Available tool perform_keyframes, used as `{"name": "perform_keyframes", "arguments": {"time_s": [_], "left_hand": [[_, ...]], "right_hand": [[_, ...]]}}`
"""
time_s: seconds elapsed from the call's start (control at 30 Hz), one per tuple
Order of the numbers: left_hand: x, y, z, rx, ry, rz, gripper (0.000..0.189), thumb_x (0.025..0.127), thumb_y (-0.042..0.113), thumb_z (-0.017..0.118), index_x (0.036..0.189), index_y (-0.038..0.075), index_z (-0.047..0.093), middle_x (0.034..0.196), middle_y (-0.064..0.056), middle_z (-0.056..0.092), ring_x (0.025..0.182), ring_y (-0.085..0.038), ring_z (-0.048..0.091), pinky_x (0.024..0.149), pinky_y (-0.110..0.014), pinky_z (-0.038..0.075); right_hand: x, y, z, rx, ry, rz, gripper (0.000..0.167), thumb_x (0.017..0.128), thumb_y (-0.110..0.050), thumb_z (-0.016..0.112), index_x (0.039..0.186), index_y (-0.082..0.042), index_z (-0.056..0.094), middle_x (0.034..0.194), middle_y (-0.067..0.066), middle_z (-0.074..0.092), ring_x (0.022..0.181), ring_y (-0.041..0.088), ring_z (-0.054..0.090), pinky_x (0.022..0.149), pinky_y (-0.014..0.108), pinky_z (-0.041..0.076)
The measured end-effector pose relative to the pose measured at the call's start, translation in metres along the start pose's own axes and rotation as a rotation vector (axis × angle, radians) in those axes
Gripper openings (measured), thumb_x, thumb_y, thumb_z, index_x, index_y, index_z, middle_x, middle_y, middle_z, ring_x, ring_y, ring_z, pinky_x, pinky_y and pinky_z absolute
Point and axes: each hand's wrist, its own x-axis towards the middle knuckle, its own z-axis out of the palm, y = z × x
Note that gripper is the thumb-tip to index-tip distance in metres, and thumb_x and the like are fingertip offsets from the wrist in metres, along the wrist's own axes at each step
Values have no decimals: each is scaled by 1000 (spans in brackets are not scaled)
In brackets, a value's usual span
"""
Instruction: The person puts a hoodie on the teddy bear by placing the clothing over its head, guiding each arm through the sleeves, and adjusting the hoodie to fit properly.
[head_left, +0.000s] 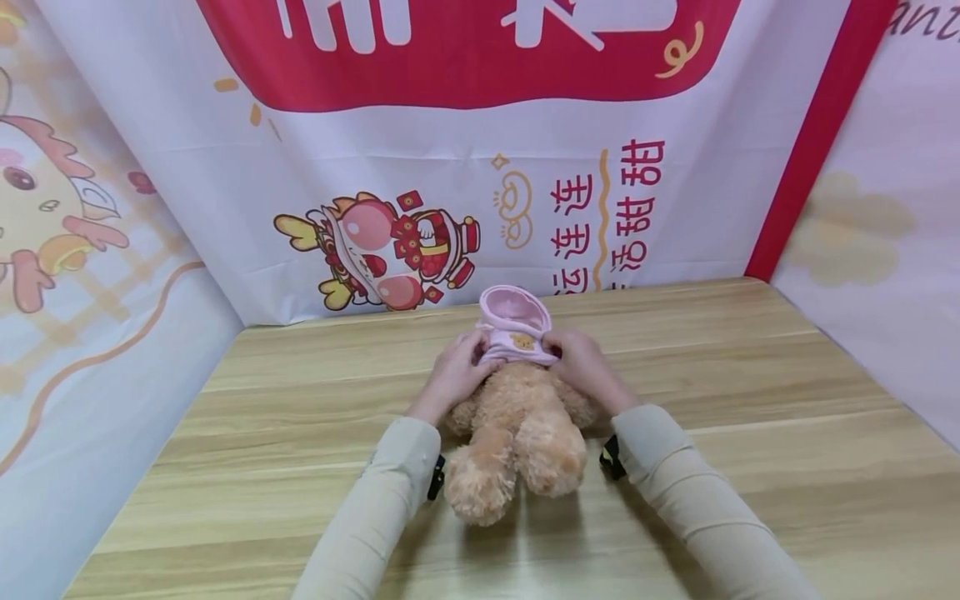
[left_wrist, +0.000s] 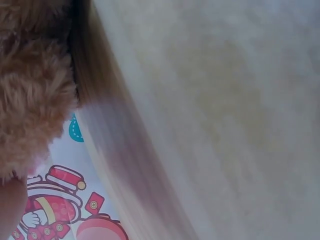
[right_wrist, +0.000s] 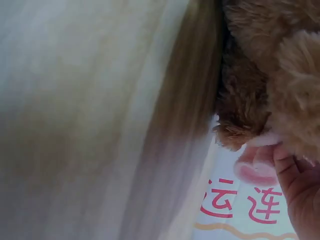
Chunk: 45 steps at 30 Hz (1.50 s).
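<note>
A light brown plush teddy bear (head_left: 517, 396) lies on its back, feet toward me. At its far end is a small pink garment (head_left: 498, 343) with a yellowish bear print, its wide opening facing up and away; the bear's head is hidden. My left hand (head_left: 461, 368) pinches the garment's left lower edge. On the opposite side, my right hand (head_left: 583, 364) pinches the right edge between thumb and fingers. The right wrist view shows that thumb and fingers at the pink cloth (right_wrist: 257, 167) beside brown fur (right_wrist: 300, 70). Fur (left_wrist: 30, 95) fills the left wrist view's left side.
The bear lies on a wood-grain table (head_left: 750, 400). Behind it hangs a white and red printed cloth (head_left: 450, 150) close to the far edge. More printed cloth (head_left: 90, 250) flanks the left side. Black wrist gear (head_left: 612, 458) sits under the right cuff.
</note>
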Motion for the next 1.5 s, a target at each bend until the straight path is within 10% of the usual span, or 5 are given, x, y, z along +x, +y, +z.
{"name": "perform_keyframes", "arguments": {"time_s": [0.3,0.67,0.83,1.0,1.5], "left_hand": [[-8,4,-1,-93,-69,-41,27,98,34,51,108,9,52,126,-18,48,118,-32,48,99,-48,42],[-10,3,-5,1,-50,11,17,92,24,63,87,7,62,108,-11,58,99,-25,57,90,-42,47],[-8,9,-5,-4,-47,-24,21,95,27,58,99,7,52,99,-11,55,90,-23,53,83,-39,46],[-7,13,-2,-51,-23,-61,24,95,26,57,102,4,50,95,-11,54,88,-22,51,80,-37,46],[-9,9,1,-99,34,46,12,90,10,64,93,1,57,100,-16,62,93,-28,58,85,-41,48]], "right_hand": [[-3,6,-10,73,-132,100,30,68,13,62,90,-4,51,79,9,55,71,19,50,62,27,40],[-2,3,-29,165,-319,122,13,74,8,61,82,-1,67,89,15,64,82,22,59,75,32,52],[9,-12,-40,104,-111,217,16,79,1,54,89,-2,66,91,16,67,82,25,60,73,34,51],[25,-29,-38,45,24,144,22,91,-1,51,106,1,67,106,20,68,96,33,63,86,44,52],[40,-45,-34,-89,-308,20,35,89,-14,65,124,-10,64,104,14,72,68,19,51,73,34,45]]}}
